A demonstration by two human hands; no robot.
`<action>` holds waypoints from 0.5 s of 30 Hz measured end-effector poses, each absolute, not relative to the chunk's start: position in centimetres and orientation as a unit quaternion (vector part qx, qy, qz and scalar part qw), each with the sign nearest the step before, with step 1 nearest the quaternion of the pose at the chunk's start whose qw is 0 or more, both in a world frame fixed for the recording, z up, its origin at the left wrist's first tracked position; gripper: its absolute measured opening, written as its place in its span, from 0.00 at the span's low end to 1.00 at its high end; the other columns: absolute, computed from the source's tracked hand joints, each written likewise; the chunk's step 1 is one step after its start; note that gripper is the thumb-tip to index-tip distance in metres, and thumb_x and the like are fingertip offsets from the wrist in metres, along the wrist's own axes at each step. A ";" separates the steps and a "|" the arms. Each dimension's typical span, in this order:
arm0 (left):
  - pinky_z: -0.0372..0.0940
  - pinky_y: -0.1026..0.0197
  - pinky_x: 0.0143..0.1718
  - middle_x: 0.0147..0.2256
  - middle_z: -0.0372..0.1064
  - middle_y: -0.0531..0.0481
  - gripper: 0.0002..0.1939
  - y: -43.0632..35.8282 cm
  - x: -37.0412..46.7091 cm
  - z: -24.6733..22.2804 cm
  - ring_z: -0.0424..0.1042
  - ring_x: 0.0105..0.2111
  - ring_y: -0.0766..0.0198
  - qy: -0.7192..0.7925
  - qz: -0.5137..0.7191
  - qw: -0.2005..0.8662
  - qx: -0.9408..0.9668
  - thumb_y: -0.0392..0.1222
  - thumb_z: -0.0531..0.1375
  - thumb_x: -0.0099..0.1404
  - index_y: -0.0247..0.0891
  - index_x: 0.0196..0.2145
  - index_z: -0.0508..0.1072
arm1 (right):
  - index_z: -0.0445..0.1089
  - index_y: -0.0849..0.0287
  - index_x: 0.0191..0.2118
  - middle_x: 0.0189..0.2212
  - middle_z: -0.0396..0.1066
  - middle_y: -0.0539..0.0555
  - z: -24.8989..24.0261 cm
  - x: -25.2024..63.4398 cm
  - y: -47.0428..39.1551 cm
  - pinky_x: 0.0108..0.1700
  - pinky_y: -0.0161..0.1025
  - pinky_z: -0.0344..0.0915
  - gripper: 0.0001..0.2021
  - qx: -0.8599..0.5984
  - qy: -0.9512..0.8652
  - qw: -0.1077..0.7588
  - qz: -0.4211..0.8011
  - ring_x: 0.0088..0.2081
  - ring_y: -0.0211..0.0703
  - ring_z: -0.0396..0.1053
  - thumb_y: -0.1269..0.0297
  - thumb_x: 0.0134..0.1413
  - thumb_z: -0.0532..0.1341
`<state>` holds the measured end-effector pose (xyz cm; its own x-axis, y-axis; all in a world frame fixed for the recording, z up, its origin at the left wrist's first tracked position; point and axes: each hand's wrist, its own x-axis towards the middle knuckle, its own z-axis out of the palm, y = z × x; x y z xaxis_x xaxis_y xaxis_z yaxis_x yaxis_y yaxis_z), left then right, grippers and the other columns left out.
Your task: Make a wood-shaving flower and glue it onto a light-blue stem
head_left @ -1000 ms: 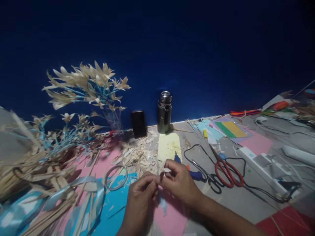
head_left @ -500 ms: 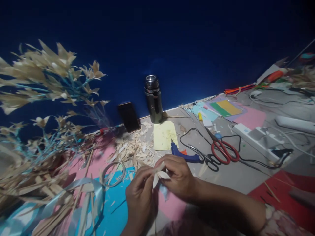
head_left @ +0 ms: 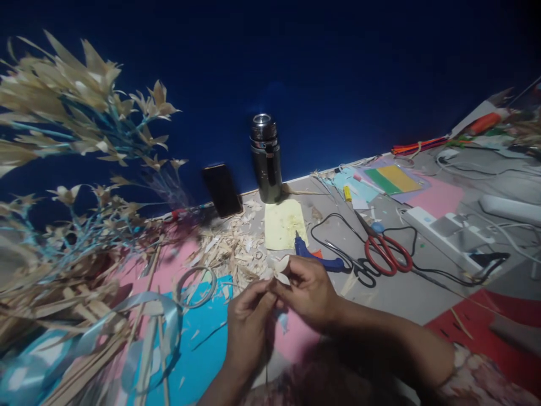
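A small cream flower with pointed petals shows between the fingertips of both hands, near the bottom middle. My right hand pinches it at the base of the petals. My left hand is closed just below and to the left, fingertips pressed together at the flower's base and touching the right fingers. A thin stem hangs down under the hands. Just beyond the right hand lies a blue glue gun, its tip by a pale yellow sheet.
Red-handled scissors and black-handled scissors lie right, near a white power strip. A dark flask and phone stand behind. Dried flowers, a tape ring and ribbon are left.
The flower has turned in my fingers, its petals now pointing up instead of down. My left hand has shifted slightly right and its fingers sit lower on the flower. The view has tilted down a little.
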<state>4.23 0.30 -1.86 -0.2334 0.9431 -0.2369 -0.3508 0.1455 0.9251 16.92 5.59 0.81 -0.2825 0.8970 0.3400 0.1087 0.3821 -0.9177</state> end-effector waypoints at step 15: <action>0.65 0.62 0.27 0.21 0.71 0.51 0.11 0.6 1.7 1.5 0.69 0.22 0.63 0.532 0.533 0.599 0.272 0.45 0.72 0.51 0.36 0.27 0.78 | 0.76 0.59 0.33 0.26 0.75 0.50 2.6 18.0 7.4 0.28 0.35 0.66 0.06 -0.388 -0.580 0.497 0.516 0.26 0.38 0.69 0.62 0.53 0.68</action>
